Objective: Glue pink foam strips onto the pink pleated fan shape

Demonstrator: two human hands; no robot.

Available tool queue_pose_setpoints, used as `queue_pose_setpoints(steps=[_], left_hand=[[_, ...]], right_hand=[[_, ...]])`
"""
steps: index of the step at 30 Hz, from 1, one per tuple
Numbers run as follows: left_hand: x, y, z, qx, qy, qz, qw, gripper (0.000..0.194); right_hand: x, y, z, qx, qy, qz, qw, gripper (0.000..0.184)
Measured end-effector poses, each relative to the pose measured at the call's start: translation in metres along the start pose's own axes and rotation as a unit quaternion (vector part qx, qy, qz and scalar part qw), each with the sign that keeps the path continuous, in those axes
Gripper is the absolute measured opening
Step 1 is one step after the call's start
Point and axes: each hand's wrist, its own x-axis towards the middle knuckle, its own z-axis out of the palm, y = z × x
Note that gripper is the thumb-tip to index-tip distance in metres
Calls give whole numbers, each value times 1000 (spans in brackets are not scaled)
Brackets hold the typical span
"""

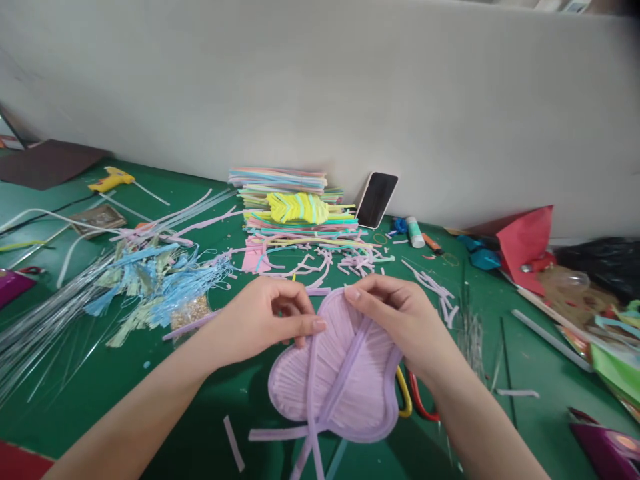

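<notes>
A lilac wing-shaped piece [293,380] with a ribbed surface and a fuzzy stem along part of its edge is held up in front of me. My right hand [407,320] pinches its upper edge between thumb and fingers. At the upper left side, my left hand [270,310] is closed in a pinch on a lilac pipe cleaner [311,393], which hangs down across the piece. Other lilac stems cross near the bottom edge. Behind the piece, scissors with red and yellow handles [405,393] are partly hidden.
Bundles of coloured pipe cleaners [300,230] lie at the back, beside a leaning phone [377,199]. Blue tassels [167,273], silvery wires [60,320] and a yellow glue gun [113,180] occupy the left. Red paper [525,247] and scraps are at right.
</notes>
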Motion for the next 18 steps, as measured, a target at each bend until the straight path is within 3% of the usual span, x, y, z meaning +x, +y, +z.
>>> queue_pose_setpoints(steps=[5, 8, 12, 14, 17, 18], left_hand=[[7, -4, -1, 32, 24, 54, 998, 16], [9, -8, 1, 17, 4, 48, 999, 14], [10, -12, 4, 19, 30, 39, 999, 18], [10, -14, 4, 13, 37, 33, 999, 19], [10, -16, 4, 13, 41, 31, 999, 20], [11, -17, 4, 16, 41, 31, 999, 20]], right_hand=[[-1, 1, 0, 2, 2, 2, 1000, 26], [0, 2, 2, -8, 6, 0, 1000, 29], [3, 7, 1, 39, 11, -53, 998, 46], [4, 10, -2, 78, 71, -67, 992, 42], [6, 11, -8, 102, 173, -83, 976, 19], [7, 11, -9, 104, 185, -97, 972, 23]])
